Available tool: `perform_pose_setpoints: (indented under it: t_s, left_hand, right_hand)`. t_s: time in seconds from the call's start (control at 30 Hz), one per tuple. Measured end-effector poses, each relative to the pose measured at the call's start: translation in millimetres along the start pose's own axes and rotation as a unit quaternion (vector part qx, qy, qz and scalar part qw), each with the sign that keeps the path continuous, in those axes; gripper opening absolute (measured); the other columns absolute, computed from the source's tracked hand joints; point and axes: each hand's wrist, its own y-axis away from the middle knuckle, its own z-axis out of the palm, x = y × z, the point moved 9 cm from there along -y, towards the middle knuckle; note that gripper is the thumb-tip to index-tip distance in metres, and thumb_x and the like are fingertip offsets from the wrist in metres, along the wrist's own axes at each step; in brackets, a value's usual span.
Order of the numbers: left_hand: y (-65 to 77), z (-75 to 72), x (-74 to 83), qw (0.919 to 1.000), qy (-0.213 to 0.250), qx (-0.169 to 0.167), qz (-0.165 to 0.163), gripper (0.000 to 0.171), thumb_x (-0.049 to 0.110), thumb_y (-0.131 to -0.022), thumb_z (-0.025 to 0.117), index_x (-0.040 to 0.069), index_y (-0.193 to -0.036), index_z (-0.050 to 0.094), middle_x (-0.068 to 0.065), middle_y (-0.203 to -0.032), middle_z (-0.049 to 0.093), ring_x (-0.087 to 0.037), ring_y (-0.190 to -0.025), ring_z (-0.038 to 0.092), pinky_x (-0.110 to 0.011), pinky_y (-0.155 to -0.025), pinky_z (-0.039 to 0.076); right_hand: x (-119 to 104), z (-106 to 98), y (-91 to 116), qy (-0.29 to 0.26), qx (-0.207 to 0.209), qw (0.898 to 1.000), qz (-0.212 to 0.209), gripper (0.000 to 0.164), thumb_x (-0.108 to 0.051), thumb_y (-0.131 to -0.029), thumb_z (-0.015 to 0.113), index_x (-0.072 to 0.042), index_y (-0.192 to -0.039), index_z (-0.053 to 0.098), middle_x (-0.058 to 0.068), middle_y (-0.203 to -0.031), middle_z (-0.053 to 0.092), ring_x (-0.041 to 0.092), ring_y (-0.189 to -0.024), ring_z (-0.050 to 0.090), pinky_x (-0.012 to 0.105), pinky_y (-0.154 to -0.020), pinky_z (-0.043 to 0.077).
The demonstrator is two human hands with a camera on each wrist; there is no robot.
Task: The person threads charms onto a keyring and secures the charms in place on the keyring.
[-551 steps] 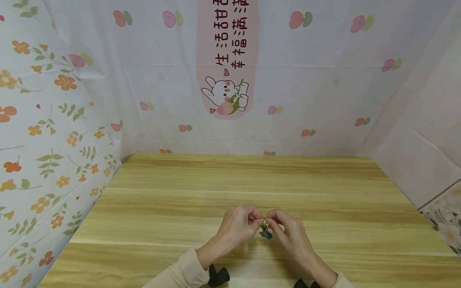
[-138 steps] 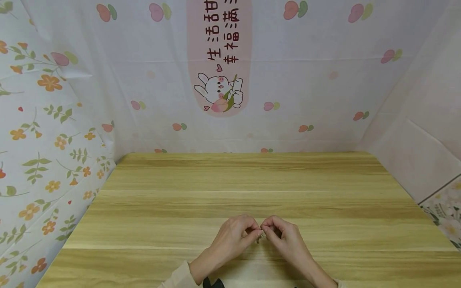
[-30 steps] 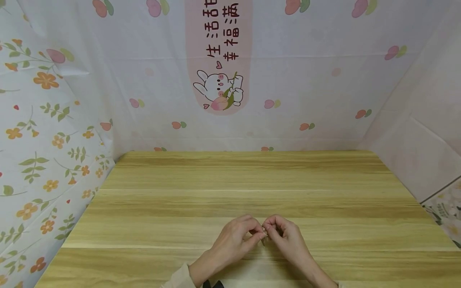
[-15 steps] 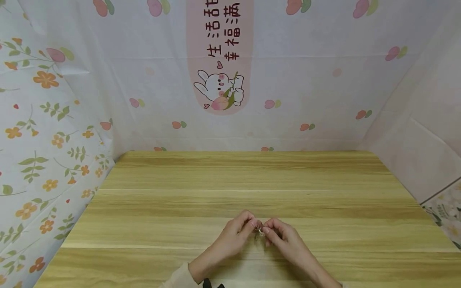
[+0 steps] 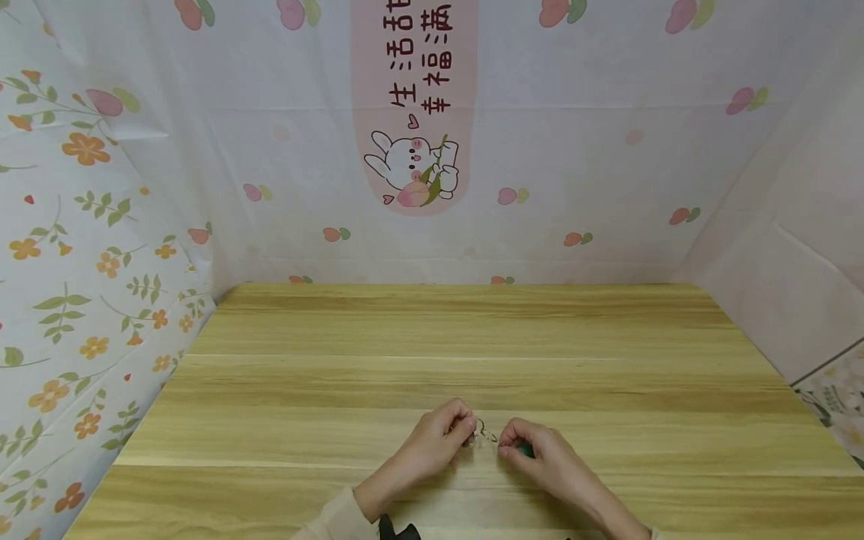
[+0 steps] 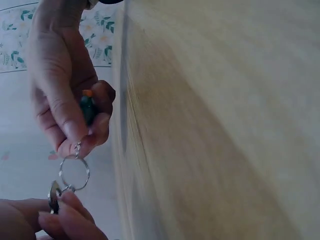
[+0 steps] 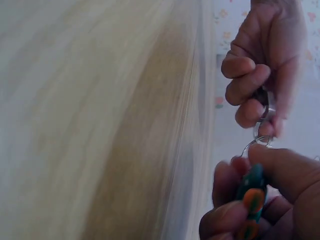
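Observation:
A metal key ring (image 6: 75, 172) spans the gap between the two hands. On its left side, my left hand (image 5: 432, 442) pinches a metal piece that looks like a key (image 6: 54, 197), mostly covered by the fingers. From the ring's other side a short chain (image 6: 77, 149) runs to my right hand (image 5: 550, 457). The right thumb and index finger pinch near that chain, while the other fingers curl round a small green charm with orange parts (image 7: 254, 200). Both hands are above the wooden table (image 5: 432, 337).
Patterned cloth walls (image 5: 304, 150) enclose the table's back and sides. Part of a black wrist mount (image 5: 398, 529) shows beneath the left forearm at the lower edge.
Earlier the hands nearly met, with the dark and green parts hanging below the fingers 18 seconds ago. Now they are further apart, the ring stretched between them and the charm inside the right hand.

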Motion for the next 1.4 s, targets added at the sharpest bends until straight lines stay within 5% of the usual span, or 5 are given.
perform_pose_setpoints:
  t_s: [0.2, 0.53, 0.87, 1.17, 1.4]
  left_hand:
    - [-5.6, -3.1, 2.9, 0.9897, -0.140, 0.002, 0.030, 0.009, 0.016, -0.089, 0.063, 0.012, -0.081, 0.063, 0.010, -0.066, 0.056, 0.002, -0.057, 0.043, -0.016, -0.053, 0.037]
    - [-13.2, 0.0, 3.9, 0.9562, -0.289, 0.004, 0.044, 0.011, 0.019, -0.082, 0.072, 0.019, -0.075, 0.063, 0.013, -0.069, 0.057, -0.001, -0.064, 0.044, -0.018, -0.061, 0.036]
    - [-13.1, -1.8, 8.0, 0.9406, -0.334, 0.028, 0.051, 0.016, 0.022, -0.079, 0.075, 0.015, -0.076, 0.061, 0.010, -0.068, 0.054, -0.002, -0.061, 0.042, -0.018, -0.055, 0.034]
    - [-10.0, -2.5, 8.1, 0.9372, -0.344, 0.029, 0.048, 0.020, 0.025, -0.078, 0.076, 0.015, -0.078, 0.059, 0.009, -0.068, 0.045, -0.003, -0.063, 0.039, -0.018, -0.055, 0.032]
    - [-7.9, -3.5, 6.8, 0.9306, -0.362, 0.029, 0.043, 0.020, 0.026, -0.079, 0.075, 0.015, -0.081, 0.059, 0.009, -0.071, 0.048, -0.003, -0.063, 0.041, -0.019, -0.055, 0.033]
  right_hand:
    - [0.0, -1.8, 0.6, 0.109, -0.010, 0.994, 0.000, 0.014, -0.017, -0.084, 0.069, -0.020, -0.079, 0.057, -0.013, -0.071, 0.054, -0.002, -0.061, 0.040, 0.019, -0.054, 0.036]
    - [-6.4, -3.9, -2.5, 0.252, 0.028, 0.967, -0.033, 0.021, -0.018, -0.076, 0.076, -0.021, -0.075, 0.055, -0.013, -0.069, 0.044, -0.001, -0.058, 0.034, 0.018, -0.050, 0.031]
    - [-8.5, -6.8, -3.0, 0.279, 0.046, 0.958, -0.044, 0.022, -0.020, -0.075, 0.078, -0.018, -0.077, 0.056, -0.011, -0.070, 0.042, 0.001, -0.060, 0.033, 0.016, -0.049, 0.031]
    - [-12.6, -9.1, -1.1, 0.309, 0.074, 0.946, -0.059, 0.024, -0.021, -0.072, 0.080, -0.019, -0.077, 0.057, -0.012, -0.071, 0.044, 0.005, -0.069, 0.040, 0.018, -0.054, 0.032]
    - [-10.6, -9.7, 1.7, 0.309, 0.077, 0.947, -0.039, 0.023, -0.023, -0.072, 0.080, -0.019, -0.082, 0.059, -0.012, -0.076, 0.047, 0.006, -0.074, 0.044, 0.020, -0.057, 0.034]
